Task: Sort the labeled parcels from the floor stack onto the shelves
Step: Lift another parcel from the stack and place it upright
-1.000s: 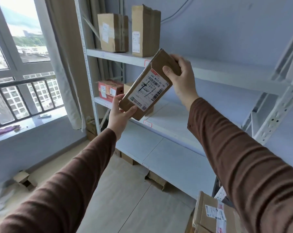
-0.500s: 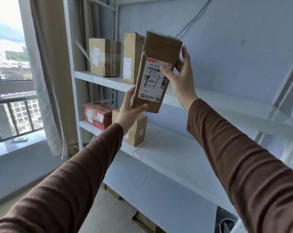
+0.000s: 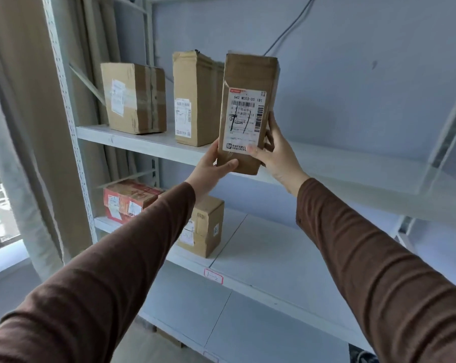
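Observation:
I hold a tall brown cardboard parcel (image 3: pixel 248 82) upright, its white shipping label facing me. My left hand (image 3: pixel 211 166) grips its lower left corner from below. My right hand (image 3: pixel 274 153) clasps its lower right edge, thumb on the label. The parcel's bottom hangs at the front edge of the upper shelf (image 3: pixel 143 142), just right of two parcels standing there: a squat taped box (image 3: pixel 134 98) and a tall narrow box (image 3: pixel 195 100).
On the middle shelf (image 3: pixel 261 258) sit a red-and-white parcel (image 3: pixel 127 197) and a small brown box (image 3: pixel 206 231), partly hidden by my left sleeve. A red-edged tag (image 3: pixel 213 275) marks that shelf's edge. A curtain (image 3: pixel 20 100) hangs left of the shelf upright (image 3: pixel 67 113).
Both hands raised the parcel and turned it from tilted to upright, bringing it closer to the upper shelf. My right hand slid from its top to its lower edge.

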`<state>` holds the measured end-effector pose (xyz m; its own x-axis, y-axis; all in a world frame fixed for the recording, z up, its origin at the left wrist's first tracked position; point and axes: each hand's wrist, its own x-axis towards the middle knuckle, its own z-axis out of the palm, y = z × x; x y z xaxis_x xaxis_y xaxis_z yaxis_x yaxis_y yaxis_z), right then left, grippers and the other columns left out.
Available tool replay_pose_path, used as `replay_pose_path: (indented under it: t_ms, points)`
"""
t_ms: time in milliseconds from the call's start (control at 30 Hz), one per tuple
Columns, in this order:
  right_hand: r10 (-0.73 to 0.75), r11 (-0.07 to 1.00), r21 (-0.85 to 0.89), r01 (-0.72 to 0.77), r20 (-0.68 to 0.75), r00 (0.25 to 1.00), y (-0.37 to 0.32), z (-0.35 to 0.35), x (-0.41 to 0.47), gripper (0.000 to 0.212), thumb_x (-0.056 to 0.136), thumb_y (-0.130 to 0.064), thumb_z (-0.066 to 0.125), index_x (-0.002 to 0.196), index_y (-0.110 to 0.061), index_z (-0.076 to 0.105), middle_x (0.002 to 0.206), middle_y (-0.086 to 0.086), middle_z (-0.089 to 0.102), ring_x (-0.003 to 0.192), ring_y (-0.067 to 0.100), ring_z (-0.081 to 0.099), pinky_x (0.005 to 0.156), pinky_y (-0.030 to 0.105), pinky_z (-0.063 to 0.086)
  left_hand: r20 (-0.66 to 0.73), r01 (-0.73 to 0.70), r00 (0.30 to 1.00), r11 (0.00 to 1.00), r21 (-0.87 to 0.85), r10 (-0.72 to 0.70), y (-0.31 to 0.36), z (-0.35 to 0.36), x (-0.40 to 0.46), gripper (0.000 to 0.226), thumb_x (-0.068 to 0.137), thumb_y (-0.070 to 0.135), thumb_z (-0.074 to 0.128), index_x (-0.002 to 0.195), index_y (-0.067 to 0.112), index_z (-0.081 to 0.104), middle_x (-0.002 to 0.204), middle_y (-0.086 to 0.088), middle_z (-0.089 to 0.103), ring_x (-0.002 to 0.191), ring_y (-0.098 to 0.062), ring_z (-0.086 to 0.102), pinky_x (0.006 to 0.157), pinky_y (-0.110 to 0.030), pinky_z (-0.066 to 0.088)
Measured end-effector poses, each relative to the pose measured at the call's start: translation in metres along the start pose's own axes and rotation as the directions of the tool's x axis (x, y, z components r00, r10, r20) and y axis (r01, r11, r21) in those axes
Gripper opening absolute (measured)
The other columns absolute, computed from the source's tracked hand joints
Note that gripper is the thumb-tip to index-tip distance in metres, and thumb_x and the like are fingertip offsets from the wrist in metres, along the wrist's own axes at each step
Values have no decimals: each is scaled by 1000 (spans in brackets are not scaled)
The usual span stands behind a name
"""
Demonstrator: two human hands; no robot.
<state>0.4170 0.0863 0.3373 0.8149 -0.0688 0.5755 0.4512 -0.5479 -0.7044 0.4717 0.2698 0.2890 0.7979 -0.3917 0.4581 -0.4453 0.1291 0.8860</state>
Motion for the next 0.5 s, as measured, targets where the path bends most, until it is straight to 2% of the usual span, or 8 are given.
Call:
replay_pose_path:
  t_ms: [67, 167, 333, 400, 500]
  points:
    - [14, 1000, -13, -14, -39, 999, 6, 5, 8, 99, 89, -40, 76, 163, -40, 10, 139, -19, 56, 127, 7, 54, 114, 39, 45, 51, 6, 999, 1000, 8, -7, -6, -7, 16, 60, 98, 11, 67, 150, 26, 43, 126, 11, 66, 121, -9, 62, 109, -36, 50]
    - [38, 999, -2, -38, -72, 997, 17, 8, 18, 95, 91, -35, 76, 162, -41, 13, 133, -30, 53, 126, 0, 52, 114, 40, 45, 122, 8, 992, 1000, 21, -11, -14, -15, 35, 58, 101, 15, 62, 152, 31, 39, 132, 8, 60, 126, -14, 59, 103, -29, 53]
    - [106, 994, -6, -107, -115, 988, 36, 9, 35, 87, 93, -25, 76, 162, -31, 22, 116, -41, 50, 106, -15, 56, 108, 28, 48, 179, -57, 983, 983, 173, 26, -30, -24, 70, 53, 104, 23, 58, 153, 26, 38, 138, 0, 60, 125, -18, 60, 107, -34, 49]
    - [106, 993, -38, -112, -128, 986, 44, 8, 44, 76, 93, -27, 76, 155, -30, 34, 111, -39, 53, 102, -12, 59, 105, 29, 51, 169, -73, 985, 965, 250, 31, -38, -27, 85, 51, 102, 29, 61, 150, 31, 42, 132, -1, 63, 125, -19, 59, 111, -42, 46]
    - [104, 990, -78, -114, -122, 987, 59, 7, 60, 54, 91, -36, 77, 136, -39, 47, 111, -32, 58, 113, 3, 61, 106, 41, 52, 154, -84, 987, 941, 327, 35, -47, -28, 105, 52, 100, 34, 63, 148, 30, 44, 124, 0, 66, 123, -21, 60, 113, -48, 43]
